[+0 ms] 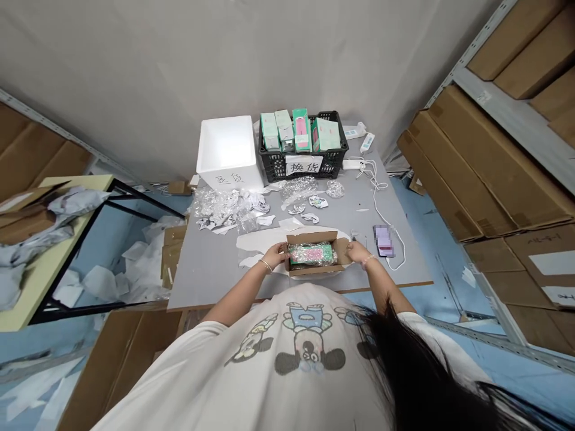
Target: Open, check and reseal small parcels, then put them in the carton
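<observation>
An opened cardboard box (314,272) lies near the front edge of the grey table, on torn white wrapping (258,240). Inside it is a green and pink package (311,254) in clear bubble wrap. My left hand (275,256) grips the box's left end, fingers closed on the cardboard. At the right end, my right hand (356,252) has its fingers closed on the box's opened flap.
Behind stand a white foam box (227,146) and a black crate (278,164) with several green boxes. Crumpled plastic and paper (224,209) lie at the left. A phone (384,241) with a white cable lies at the right, near power strips.
</observation>
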The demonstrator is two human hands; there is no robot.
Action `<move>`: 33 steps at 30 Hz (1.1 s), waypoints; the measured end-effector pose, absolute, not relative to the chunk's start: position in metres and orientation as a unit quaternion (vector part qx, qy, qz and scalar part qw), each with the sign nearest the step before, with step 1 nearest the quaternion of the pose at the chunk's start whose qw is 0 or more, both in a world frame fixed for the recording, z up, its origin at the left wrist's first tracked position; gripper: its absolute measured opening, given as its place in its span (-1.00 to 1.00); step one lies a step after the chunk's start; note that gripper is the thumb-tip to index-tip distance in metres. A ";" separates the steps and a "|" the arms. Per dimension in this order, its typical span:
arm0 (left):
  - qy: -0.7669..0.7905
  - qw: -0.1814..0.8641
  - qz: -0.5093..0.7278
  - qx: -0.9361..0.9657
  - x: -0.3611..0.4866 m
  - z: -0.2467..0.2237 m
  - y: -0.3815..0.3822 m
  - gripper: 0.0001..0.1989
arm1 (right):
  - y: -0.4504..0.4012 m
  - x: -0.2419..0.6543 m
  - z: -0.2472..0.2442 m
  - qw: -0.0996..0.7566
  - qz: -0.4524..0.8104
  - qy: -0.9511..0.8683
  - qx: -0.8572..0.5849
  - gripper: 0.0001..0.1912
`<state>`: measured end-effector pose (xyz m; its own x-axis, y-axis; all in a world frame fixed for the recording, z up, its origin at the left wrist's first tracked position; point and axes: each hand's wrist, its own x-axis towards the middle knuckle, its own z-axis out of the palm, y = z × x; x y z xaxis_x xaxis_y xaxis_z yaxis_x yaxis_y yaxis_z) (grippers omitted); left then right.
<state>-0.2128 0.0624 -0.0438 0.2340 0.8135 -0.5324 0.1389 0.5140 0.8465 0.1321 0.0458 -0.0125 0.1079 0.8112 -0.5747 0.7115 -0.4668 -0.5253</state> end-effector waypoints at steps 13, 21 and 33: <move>0.666 0.202 0.189 0.693 -0.200 -0.029 0.041 -0.74 | 0.041 0.121 0.011 0.168 0.209 -0.584 -0.766 -0.63; 0.517 0.180 0.064 0.834 -0.184 -0.015 0.034 -0.13 | 0.066 0.038 0.018 -0.119 0.197 -0.839 -0.492 -0.42; 0.537 0.228 0.001 0.812 -0.174 -0.018 0.028 -0.66 | 0.038 0.037 -0.016 -0.164 0.372 -0.808 -0.426 -0.69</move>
<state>-0.1740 0.0282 -0.0176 0.4224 0.8732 -0.2429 0.8720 -0.3185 0.3717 0.0370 0.0379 -0.0161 -0.5833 0.5662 -0.5824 0.8107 0.3609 -0.4611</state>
